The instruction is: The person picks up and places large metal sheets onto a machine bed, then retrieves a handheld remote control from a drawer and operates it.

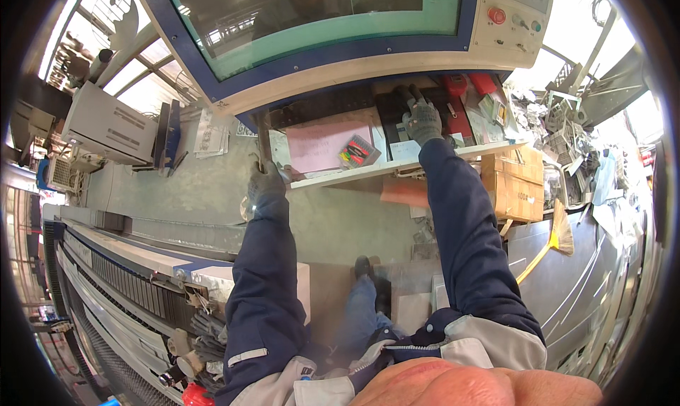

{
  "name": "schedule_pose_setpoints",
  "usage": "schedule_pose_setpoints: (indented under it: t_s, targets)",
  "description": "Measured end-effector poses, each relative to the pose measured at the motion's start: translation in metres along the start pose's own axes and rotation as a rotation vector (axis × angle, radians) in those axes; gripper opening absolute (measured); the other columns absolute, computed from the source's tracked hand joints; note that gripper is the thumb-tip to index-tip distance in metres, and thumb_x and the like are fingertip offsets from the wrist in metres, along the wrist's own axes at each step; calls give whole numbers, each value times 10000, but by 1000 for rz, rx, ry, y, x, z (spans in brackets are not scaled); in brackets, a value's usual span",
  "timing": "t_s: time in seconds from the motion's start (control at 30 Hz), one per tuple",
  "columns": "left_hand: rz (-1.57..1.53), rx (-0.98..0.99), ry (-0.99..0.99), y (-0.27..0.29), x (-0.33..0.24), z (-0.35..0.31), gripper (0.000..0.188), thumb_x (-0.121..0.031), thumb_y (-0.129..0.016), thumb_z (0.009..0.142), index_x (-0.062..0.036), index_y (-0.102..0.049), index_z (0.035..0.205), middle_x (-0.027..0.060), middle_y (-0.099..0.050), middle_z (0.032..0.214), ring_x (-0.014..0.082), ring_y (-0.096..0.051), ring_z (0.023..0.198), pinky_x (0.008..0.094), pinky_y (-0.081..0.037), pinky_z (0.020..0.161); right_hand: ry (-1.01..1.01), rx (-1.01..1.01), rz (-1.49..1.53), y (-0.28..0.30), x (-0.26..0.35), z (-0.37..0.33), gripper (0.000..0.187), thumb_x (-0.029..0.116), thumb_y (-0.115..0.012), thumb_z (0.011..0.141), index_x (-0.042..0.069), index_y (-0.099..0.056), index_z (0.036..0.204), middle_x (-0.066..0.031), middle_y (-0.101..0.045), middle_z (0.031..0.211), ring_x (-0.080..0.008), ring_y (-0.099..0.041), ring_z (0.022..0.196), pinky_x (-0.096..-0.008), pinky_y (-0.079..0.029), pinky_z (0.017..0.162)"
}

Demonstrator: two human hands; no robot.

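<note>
A shallow drawer with a white front edge (347,177) stands pulled out beneath a machine. At its left front corner my left hand (267,181), in a grey glove, is closed by the lower end of a narrow grey-brown bar (264,137); what the fingers grip is hard to make out. Inside the drawer my gloved right hand (423,119) lies over a dark flat surface, fingers reaching toward the back. Left of it are a pink sheet (319,147) and a clear case with coloured pieces (359,151). To its right lie red boxes (483,83).
Above the drawer is a machine screen (319,23) in a blue frame, with a red button (496,15) at right. A cardboard box (511,185), a broom (562,229) and piled scrap stand at right. A long machine rail (127,264) runs at lower left.
</note>
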State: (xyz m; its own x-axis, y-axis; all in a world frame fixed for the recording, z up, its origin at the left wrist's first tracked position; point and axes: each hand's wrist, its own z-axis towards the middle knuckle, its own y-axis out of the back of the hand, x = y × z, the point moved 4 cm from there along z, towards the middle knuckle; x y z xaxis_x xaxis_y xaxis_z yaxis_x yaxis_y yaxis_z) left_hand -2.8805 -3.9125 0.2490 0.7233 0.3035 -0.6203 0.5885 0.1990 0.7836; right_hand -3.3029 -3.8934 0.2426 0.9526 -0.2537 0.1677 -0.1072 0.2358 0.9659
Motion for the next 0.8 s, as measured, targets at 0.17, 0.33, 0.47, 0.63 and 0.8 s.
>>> schedule_pose_setpoints:
  t_s: [0.17, 0.33, 0.47, 0.63, 0.8]
  targets:
    - [15, 6, -10, -4, 5, 3, 553, -441, -529, 914, -13, -611, 1255, 245, -680, 1119, 387, -650, 1066, 456, -490, 908, -13, -15, -59, -9, -5, 2, 529, 256, -595, 841, 217, -514, 1363, -120, -543, 1334, -370, -538, 1214, -461, -485, 984]
    - [38, -6, -29, -5, 8, 5, 583, -447, -536, 912, -1, -597, 1281, 240, -676, 1146, 377, -644, 1094, 444, -488, 927, -51, 82, -57, -25, -12, 7, 664, 201, -573, 818, 303, -418, 1455, -61, -357, 1532, -391, -536, 1203, -452, -482, 1011]
    - [43, -1, -12, -1, 6, 2, 581, -450, -535, 911, -8, -600, 1282, 239, -678, 1141, 374, -647, 1091, 441, -489, 928, -22, 56, -39, -19, -10, 5, 711, 190, -577, 811, 319, -396, 1487, -34, -318, 1583, -391, -539, 1198, -448, -489, 1009]
    - [30, 19, -1, 4, 1, -1, 579, -453, -535, 902, -17, -608, 1276, 227, -685, 1138, 363, -652, 1090, 437, -487, 937, -18, 84, -63, -7, -3, 2, 702, 198, -565, 817, 314, -394, 1489, -27, -314, 1585, -389, -550, 1182, -449, -495, 994]
    - [6, 18, 6, 3, 3, 0, 598, -444, -545, 885, -20, -601, 1303, 218, -682, 1169, 345, -648, 1120, 424, -481, 973, -41, 132, -62, -10, -5, 3, 671, 220, -546, 829, 324, -415, 1479, -26, -306, 1589, -376, -552, 1186, -446, -497, 988]
